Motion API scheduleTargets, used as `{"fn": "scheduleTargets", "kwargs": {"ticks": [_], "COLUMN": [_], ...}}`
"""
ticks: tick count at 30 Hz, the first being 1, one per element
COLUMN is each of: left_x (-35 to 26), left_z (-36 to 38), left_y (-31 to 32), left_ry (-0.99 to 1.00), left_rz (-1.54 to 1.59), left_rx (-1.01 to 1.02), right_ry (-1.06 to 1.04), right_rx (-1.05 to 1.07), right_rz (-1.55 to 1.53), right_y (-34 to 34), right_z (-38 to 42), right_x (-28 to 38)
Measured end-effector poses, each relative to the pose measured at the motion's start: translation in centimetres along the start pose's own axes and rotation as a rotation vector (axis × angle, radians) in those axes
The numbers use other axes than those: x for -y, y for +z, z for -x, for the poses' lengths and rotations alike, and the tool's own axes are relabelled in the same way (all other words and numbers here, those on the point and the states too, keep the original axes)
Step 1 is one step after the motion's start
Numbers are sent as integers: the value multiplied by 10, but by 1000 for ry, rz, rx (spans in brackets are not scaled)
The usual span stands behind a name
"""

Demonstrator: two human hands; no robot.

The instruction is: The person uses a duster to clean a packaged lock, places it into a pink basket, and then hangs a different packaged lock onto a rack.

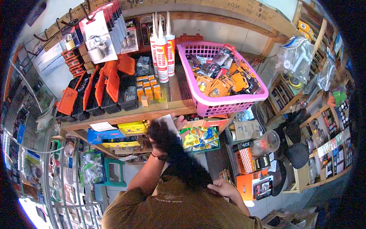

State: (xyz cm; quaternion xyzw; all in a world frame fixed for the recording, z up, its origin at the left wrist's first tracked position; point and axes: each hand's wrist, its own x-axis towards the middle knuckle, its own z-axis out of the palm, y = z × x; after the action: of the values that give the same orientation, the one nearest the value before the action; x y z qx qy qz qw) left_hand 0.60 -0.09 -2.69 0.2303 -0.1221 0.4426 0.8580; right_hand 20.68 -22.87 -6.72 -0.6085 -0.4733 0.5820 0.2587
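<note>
My left hand [180,124], with a band at its wrist, is raised just under the front edge of the shelf. Its fingers curl round a white flat item [168,123], whose kind I cannot tell. A long black fluffy duster [183,156] slants across my chest; its upper end overlaps the left hand and hides part of it. Lower right, my right hand [223,188] is closed at the duster's lower end.
On the wooden shelf [148,113] stand silicone sealant tubes [161,57], small orange boxes [148,91], black-and-orange bins [106,87] and a pink basket [228,100] of packaged goods. Below are a yellow box [132,128] and colourful packets [200,138]. Crowded racks line both sides.
</note>
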Motion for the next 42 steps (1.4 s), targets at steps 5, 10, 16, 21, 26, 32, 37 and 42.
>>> {"fn": "scheduleTargets", "kwargs": {"ticks": [5, 10, 16, 21, 26, 32, 37, 42], "left_x": [-2, 1, 12, 8, 7, 4, 4, 2], "left_z": [-5, -7, -5, -13, -10, -7, -8, -9], "left_y": [30, -4, -35, 39, -5, 0, 28, -7], "left_ry": [94, -27, -19, 101, -75, -64, 55, -63], "left_rz": [100, 77, 236, -116, 136, 81, 17, 99], "left_rx": [-337, 8, -50, -452, 66, 33, -382, 90], "right_ry": [69, 34, -148, -11, -15, -70, 98, 15], "right_rx": [-97, -12, 29, -62, -24, -30, -18, -16], "right_rz": [-218, -163, -25, -231, -149, 2, -135, -155], "right_y": [2, -2, -3, 5, 3, 1, -3, -2], "right_z": [5, 11, 10, 7, 8, 6, 5, 6], "right_x": [21, 25, 16, 12, 7, 2, -2, 3]}}
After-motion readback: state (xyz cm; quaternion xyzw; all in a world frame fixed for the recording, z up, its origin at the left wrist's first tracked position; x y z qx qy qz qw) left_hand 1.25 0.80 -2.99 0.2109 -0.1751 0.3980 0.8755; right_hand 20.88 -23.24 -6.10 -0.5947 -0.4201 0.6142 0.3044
